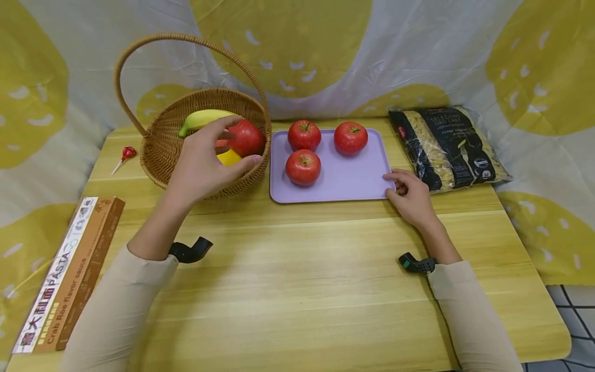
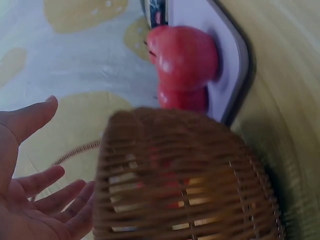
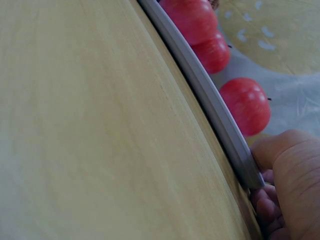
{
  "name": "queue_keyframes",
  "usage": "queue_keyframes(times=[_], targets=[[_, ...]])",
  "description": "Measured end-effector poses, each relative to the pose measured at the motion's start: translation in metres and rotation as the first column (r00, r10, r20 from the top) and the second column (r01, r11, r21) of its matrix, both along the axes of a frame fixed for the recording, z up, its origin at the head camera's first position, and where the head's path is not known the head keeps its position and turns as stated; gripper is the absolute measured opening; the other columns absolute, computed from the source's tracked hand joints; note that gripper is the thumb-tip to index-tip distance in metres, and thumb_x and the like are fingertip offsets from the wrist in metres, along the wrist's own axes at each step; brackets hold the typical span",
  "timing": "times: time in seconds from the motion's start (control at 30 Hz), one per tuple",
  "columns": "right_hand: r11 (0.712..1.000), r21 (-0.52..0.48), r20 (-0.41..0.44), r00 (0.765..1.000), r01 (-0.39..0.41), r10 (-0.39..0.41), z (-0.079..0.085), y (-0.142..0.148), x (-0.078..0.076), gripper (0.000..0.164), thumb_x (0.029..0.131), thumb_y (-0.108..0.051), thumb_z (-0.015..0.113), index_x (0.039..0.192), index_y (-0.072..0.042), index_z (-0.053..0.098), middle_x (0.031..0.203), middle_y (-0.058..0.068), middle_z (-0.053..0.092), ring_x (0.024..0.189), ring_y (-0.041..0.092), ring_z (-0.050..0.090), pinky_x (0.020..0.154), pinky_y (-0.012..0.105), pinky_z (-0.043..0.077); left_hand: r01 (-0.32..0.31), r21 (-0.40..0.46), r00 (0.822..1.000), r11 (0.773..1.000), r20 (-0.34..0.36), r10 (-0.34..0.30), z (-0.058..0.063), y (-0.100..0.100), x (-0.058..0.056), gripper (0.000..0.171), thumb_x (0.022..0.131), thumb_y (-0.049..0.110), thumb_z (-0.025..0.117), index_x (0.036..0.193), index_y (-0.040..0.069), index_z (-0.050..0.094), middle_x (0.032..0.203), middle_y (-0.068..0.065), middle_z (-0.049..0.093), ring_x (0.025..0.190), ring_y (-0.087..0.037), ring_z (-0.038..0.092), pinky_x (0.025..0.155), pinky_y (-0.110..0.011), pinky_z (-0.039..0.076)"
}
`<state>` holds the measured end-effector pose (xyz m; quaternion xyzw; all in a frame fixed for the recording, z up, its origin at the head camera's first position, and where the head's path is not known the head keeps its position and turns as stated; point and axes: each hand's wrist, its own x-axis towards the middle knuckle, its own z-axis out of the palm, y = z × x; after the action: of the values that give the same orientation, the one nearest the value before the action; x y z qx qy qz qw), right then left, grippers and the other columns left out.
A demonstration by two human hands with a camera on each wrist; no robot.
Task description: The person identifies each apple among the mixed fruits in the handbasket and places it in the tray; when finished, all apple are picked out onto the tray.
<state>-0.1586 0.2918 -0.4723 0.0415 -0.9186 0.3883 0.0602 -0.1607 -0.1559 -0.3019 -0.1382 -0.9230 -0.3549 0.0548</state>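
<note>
My left hand (image 1: 204,157) is over the front of a wicker basket (image 1: 160,139), fingers spread and nothing between them. Inside the basket lie a banana (image 1: 206,118), a large red fruit (image 1: 248,138) and a yellow fruit (image 1: 229,157), partly hidden by the hand. In the left wrist view the basket's woven side (image 2: 185,175) stands beside the loose fingers. My right hand (image 1: 411,195) pinches the right end of a lilac tray (image 1: 350,178), thumb above and fingers below in the right wrist view. Three red apples (image 1: 303,167) sit on the tray, toward its left and back.
A bag of pasta (image 1: 448,147) lies right of the tray, close to the right hand. Left of the basket is a red lollipop (image 1: 128,153). A long pasta box (image 1: 69,274) lies along the table's left side. A patterned cloth (image 1: 321,57) hangs behind.
</note>
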Motion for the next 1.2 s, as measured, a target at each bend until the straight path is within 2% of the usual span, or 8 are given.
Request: queue_keyframes(times=[0.17, 0.3, 0.37, 0.5, 0.57, 0.77, 1.0, 1.2], targets=[[1.000, -0.007, 0.006, 1.000, 0.003, -0.002, 0.001, 0.000, 0.000, 0.034, 0.092, -0.007, 0.067, 0.125, -0.006, 0.073, 0.140, 0.015, 0.060, 0.085, 0.021, 0.053, 0.072, 0.016, 0.039, -0.033, -0.084, 0.999, 0.996, 0.034, 0.036, 0.000, -0.009, -0.016, 0.086, 0.083, 0.051, 0.082, 0.153, 0.016, 0.048, 0.151, -0.008, 0.056, 0.123, -0.037, 0.066, 0.101, -0.058, 0.051], [1.000, -0.016, 0.011, 1.000, 0.003, -0.003, 0.001, 0.000, 0.000, 0.034, 0.092, -0.007, 0.068, 0.126, -0.006, 0.073, 0.140, 0.014, 0.060, 0.085, 0.020, 0.053, 0.073, 0.016, 0.039, -0.032, -0.138, 0.997, 0.990, 0.067, 0.042, -0.004, -0.010, -0.029, 0.089, 0.084, 0.053, 0.081, 0.156, 0.015, 0.044, 0.155, -0.009, 0.052, 0.126, -0.037, 0.061, 0.103, -0.057, 0.051], [1.000, -0.017, 0.012, 1.000, 0.004, -0.004, 0.001, 0.000, 0.000, 0.034, 0.092, -0.007, 0.068, 0.126, -0.006, 0.072, 0.140, 0.014, 0.060, 0.084, 0.020, 0.053, 0.073, 0.015, 0.039, -0.031, -0.161, 0.996, 0.987, 0.079, 0.044, -0.006, -0.010, -0.035, 0.091, 0.084, 0.054, 0.080, 0.157, 0.014, 0.042, 0.157, -0.010, 0.050, 0.133, -0.037, 0.055, 0.108, -0.058, 0.047], [1.000, -0.016, 0.013, 1.000, 0.005, -0.005, 0.000, 0.000, 0.000, 0.034, 0.092, -0.007, 0.068, 0.126, -0.006, 0.072, 0.140, 0.014, 0.061, 0.085, 0.021, 0.053, 0.073, 0.015, 0.039, -0.031, -0.182, 0.994, 0.983, 0.094, 0.049, -0.011, -0.010, -0.046, 0.096, 0.083, 0.056, 0.080, 0.158, 0.011, 0.040, 0.157, -0.014, 0.049, 0.141, -0.037, 0.048, 0.114, -0.059, 0.042], [1.000, -0.017, 0.014, 1.000, 0.005, -0.005, 0.000, 0.000, 0.000, 0.034, 0.092, -0.006, 0.068, 0.126, -0.006, 0.072, 0.140, 0.014, 0.061, 0.085, 0.021, 0.053, 0.073, 0.015, 0.040, -0.034, -0.187, 0.993, 0.982, 0.105, 0.054, -0.013, -0.010, -0.050, 0.098, 0.083, 0.057, 0.080, 0.158, 0.009, 0.039, 0.154, -0.017, 0.051, 0.136, -0.039, 0.052, 0.112, -0.059, 0.044], [1.000, -0.017, 0.015, 1.000, 0.000, 0.000, 0.001, 0.000, -0.001, 0.035, 0.092, -0.006, 0.068, 0.126, -0.006, 0.072, 0.140, 0.014, 0.060, 0.086, 0.021, 0.054, 0.073, 0.014, 0.040, -0.045, -0.200, 0.984, 0.979, 0.159, 0.077, -0.020, -0.010, -0.058, 0.098, 0.084, 0.060, 0.077, 0.159, 0.010, 0.037, 0.145, -0.022, 0.056, 0.123, -0.039, 0.056, 0.104, -0.060, 0.048], [1.000, -0.022, 0.010, 1.000, 0.001, -0.001, 0.002, -0.001, -0.001, 0.034, 0.092, -0.006, 0.069, 0.125, -0.006, 0.073, 0.138, 0.014, 0.061, 0.085, 0.020, 0.054, 0.073, 0.014, 0.040, -0.042, -0.216, 0.976, 0.975, 0.202, 0.086, -0.025, -0.009, -0.064, 0.099, 0.085, 0.058, 0.077, 0.160, 0.009, 0.034, 0.148, -0.023, 0.052, 0.133, -0.041, 0.048, 0.107, -0.063, 0.045], [1.000, -0.021, 0.015, 1.000, 0.002, -0.002, 0.002, -0.001, 0.000, 0.034, 0.092, -0.006, 0.068, 0.126, -0.006, 0.073, 0.140, 0.014, 0.061, 0.084, 0.020, 0.054, 0.073, 0.014, 0.040, -0.021, -0.239, 0.974, 0.971, 0.214, 0.074, -0.027, -0.008, -0.069, 0.099, 0.085, 0.059, 0.075, 0.161, 0.010, 0.033, 0.151, -0.023, 0.050, 0.137, -0.044, 0.047, 0.108, -0.064, 0.046]])
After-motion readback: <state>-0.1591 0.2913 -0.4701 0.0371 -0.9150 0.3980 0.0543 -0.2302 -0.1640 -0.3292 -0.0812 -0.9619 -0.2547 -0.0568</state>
